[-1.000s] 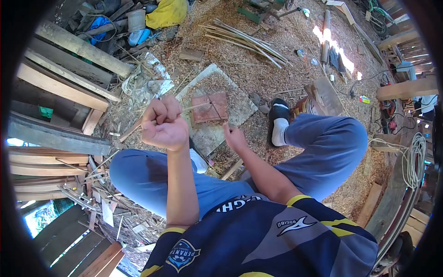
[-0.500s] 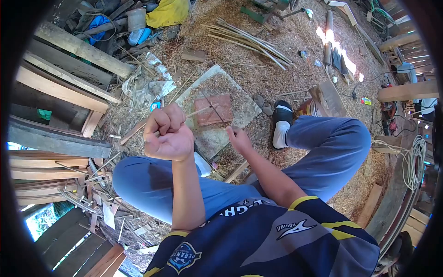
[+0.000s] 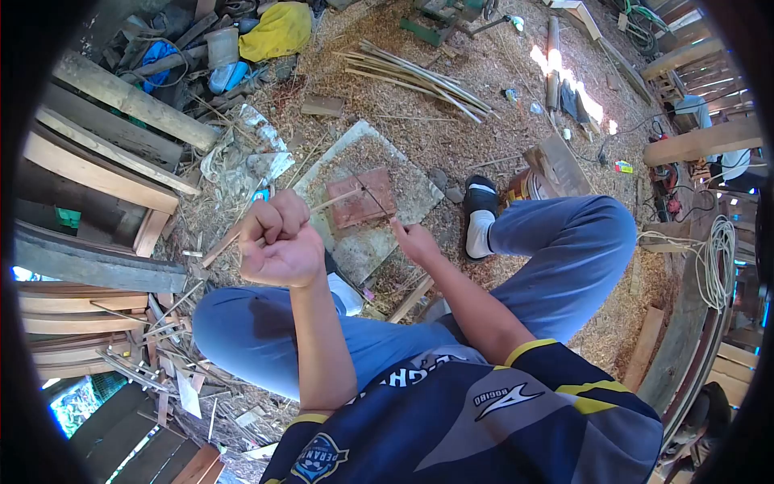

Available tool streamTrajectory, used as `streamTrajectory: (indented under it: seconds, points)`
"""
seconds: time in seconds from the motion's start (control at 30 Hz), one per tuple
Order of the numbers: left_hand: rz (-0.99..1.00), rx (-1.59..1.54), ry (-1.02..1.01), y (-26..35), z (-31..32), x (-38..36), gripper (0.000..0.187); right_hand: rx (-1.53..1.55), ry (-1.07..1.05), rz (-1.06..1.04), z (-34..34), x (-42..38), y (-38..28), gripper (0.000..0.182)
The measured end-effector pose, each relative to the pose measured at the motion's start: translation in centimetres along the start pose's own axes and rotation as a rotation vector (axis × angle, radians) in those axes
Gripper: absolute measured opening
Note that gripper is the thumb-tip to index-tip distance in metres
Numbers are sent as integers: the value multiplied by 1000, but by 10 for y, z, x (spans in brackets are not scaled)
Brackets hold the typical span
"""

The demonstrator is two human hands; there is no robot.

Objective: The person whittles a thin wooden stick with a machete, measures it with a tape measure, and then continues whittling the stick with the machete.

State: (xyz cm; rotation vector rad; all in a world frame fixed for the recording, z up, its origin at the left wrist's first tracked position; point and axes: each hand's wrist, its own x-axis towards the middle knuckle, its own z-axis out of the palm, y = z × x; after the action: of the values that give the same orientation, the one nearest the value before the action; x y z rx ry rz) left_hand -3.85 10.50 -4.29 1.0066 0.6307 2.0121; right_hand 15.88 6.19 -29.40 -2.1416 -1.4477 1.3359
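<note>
My left hand (image 3: 279, 240) is raised near the camera, fingers curled in a fist around a thin pale wooden stick (image 3: 343, 197). The stick sticks out to the right, and its far end meets a thin dark blade-like tool (image 3: 376, 203). My right hand (image 3: 414, 242) is closed on the near end of that tool, which slants away up and to the left. Below the crossing lies a reddish rectangular block (image 3: 379, 211) on a pale, dusty slab (image 3: 359, 256), between my legs.
Wood shavings cover the ground. A bundle of thin strips (image 3: 419, 79) lies ahead, beside a green metal machine (image 3: 422, 31). Stacked boards (image 3: 101, 181) line the left. A tub (image 3: 528, 187) under a board stands by my right foot; coiled rope (image 3: 716, 262) hangs far right.
The view has shifted slightly, so the surroundings sit a little further left. My left hand and the stick have drawn back slightly to the left. Both hands keep their hold.
</note>
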Motion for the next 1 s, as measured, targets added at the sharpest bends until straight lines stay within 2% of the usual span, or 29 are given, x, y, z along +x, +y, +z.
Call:
streamTrajectory:
  seconds: [0.1,0.2,0.27,0.3,0.4,0.5,0.6,0.7,0.83,0.93,1.0]
  points:
    - [4,44,-17,-2,4,-4,58,-23,0,-74,10,-4,23,77]
    - [5,42,-35,-3,7,-5,56,-42,11,135,13,8,30,77]
    - [8,43,-42,-1,11,-3,50,-29,-16,8,3,-1,20,78]
    - [11,50,-50,-1,8,-1,53,-25,-31,-50,0,-6,17,79]
    - [-3,49,-49,-2,2,-2,59,48,42,-71,17,-2,15,79]
    - [-29,14,-67,-1,-2,4,60,28,-100,189,8,17,18,77]
    - [-43,13,-103,1,-5,4,61,-8,-13,81,10,12,17,75]
    - [-60,7,-141,1,-2,3,61,153,-114,-36,17,4,9,71]
    - [-53,-14,-152,0,-6,3,61,65,131,-169,31,7,14,76]
    - [-36,0,-145,1,0,4,60,-1,-54,176,25,21,33,74]
    - [-33,5,-155,0,1,8,60,60,-52,181,27,27,29,74]
